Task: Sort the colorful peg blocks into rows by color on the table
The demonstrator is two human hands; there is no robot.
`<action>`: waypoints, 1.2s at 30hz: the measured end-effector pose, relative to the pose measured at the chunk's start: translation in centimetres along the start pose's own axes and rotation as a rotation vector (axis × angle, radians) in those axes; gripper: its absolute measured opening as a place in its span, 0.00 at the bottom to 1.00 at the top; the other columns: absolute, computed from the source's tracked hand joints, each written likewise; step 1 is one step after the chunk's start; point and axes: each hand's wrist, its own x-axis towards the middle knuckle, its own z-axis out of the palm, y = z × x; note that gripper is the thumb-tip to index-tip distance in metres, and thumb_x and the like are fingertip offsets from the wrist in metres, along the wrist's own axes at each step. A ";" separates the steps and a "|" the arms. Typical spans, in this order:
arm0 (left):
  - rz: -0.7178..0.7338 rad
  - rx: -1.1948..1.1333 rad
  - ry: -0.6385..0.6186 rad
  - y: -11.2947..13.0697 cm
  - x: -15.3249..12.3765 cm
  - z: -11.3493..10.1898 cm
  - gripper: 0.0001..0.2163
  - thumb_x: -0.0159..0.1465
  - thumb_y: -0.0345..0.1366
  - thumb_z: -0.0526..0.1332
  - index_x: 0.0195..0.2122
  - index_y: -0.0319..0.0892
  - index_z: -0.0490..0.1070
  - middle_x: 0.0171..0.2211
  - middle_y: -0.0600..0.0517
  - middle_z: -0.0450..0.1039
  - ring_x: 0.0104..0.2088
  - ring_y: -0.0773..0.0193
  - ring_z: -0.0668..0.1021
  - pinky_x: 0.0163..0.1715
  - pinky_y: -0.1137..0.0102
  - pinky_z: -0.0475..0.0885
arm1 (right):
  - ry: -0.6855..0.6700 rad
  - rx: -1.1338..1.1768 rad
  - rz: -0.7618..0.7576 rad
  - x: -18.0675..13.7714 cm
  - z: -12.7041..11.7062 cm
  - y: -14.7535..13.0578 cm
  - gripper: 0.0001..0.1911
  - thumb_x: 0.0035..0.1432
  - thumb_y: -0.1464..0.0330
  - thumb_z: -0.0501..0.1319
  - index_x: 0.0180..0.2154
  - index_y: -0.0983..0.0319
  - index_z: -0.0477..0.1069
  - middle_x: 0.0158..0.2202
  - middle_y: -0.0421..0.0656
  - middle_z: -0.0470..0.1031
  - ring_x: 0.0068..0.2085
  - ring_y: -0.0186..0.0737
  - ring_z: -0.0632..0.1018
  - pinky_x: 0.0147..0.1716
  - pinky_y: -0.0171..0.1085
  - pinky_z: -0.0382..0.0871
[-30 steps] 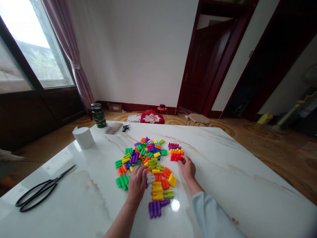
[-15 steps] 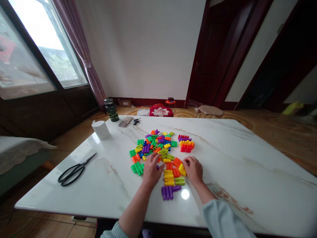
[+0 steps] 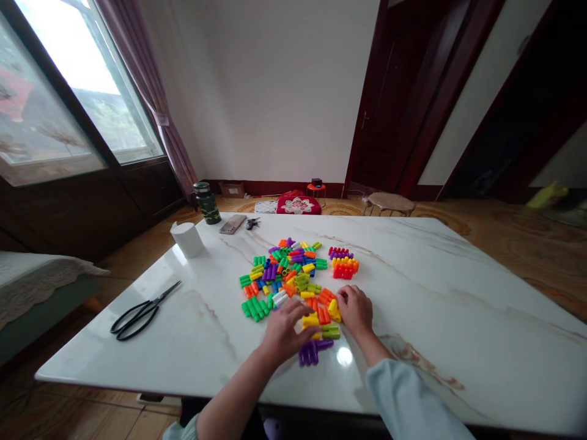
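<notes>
A heap of coloured plastic tube blocks lies in the middle of a white marble table. My left hand rests on the near edge of the heap, fingers spread over yellow blocks, just above a purple block cluster. My right hand is curled beside a yellow block and orange blocks; what its fingers hold is hidden. A stacked block piece of red, yellow and purple rows stands apart at the heap's right.
Black scissors lie at the left of the table. A white cup, a dark camouflage bottle, a phone and keys sit at the far left corner. A stool and red cushion are on the floor beyond.
My left hand has slid nearer and to the right onto the yellow blocks. My right hand has pulled back from the stacked piece to the heap's near right. The camera view shifted.
</notes>
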 end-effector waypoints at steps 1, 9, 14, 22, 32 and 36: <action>0.025 0.031 -0.091 0.7 -0.7 -0.1 0.18 0.60 0.52 0.64 0.46 0.47 0.74 0.40 0.48 0.74 0.40 0.58 0.76 0.39 0.65 0.73 | -0.002 -0.003 0.000 0.0 0.0 0.0 0.07 0.59 0.70 0.57 0.30 0.60 0.72 0.34 0.41 0.74 0.37 0.38 0.71 0.34 0.36 0.53; 0.013 0.335 -0.347 3.0 -3.3 0.8 0.27 0.61 0.53 0.63 0.61 0.57 0.62 0.52 0.47 0.67 0.49 0.52 0.72 0.44 0.60 0.72 | -0.019 -0.016 0.010 0.0 -0.2 -0.2 0.07 0.59 0.70 0.57 0.31 0.60 0.72 0.34 0.42 0.74 0.38 0.39 0.71 0.34 0.36 0.52; -0.030 0.466 -0.366 3.7 -2.1 2.0 0.19 0.63 0.46 0.62 0.55 0.52 0.66 0.51 0.46 0.67 0.46 0.53 0.73 0.38 0.63 0.73 | -0.014 -0.028 0.002 -0.1 -0.3 -0.3 0.06 0.60 0.70 0.57 0.31 0.60 0.71 0.34 0.41 0.73 0.38 0.38 0.71 0.35 0.36 0.53; -0.008 0.599 -0.428 4.6 -1.6 3.4 0.11 0.66 0.38 0.57 0.48 0.41 0.68 0.47 0.45 0.69 0.42 0.57 0.74 0.30 0.68 0.72 | -0.020 -0.011 0.013 0.0 -0.3 -0.2 0.05 0.59 0.70 0.58 0.31 0.60 0.72 0.34 0.41 0.73 0.37 0.38 0.71 0.34 0.36 0.52; 0.066 0.586 -0.475 5.4 0.2 3.7 0.09 0.66 0.29 0.53 0.39 0.41 0.74 0.38 0.43 0.73 0.38 0.53 0.75 0.27 0.65 0.65 | -0.025 0.001 0.005 -0.1 -0.1 0.1 0.05 0.60 0.70 0.58 0.32 0.60 0.72 0.34 0.41 0.73 0.37 0.38 0.71 0.34 0.36 0.53; 0.064 0.587 -0.501 6.3 0.9 4.0 0.12 0.67 0.29 0.52 0.38 0.41 0.75 0.36 0.42 0.73 0.37 0.53 0.75 0.27 0.63 0.65 | -0.009 -0.013 -0.017 0.0 0.2 0.4 0.05 0.60 0.70 0.58 0.32 0.60 0.71 0.35 0.41 0.73 0.37 0.38 0.71 0.33 0.36 0.53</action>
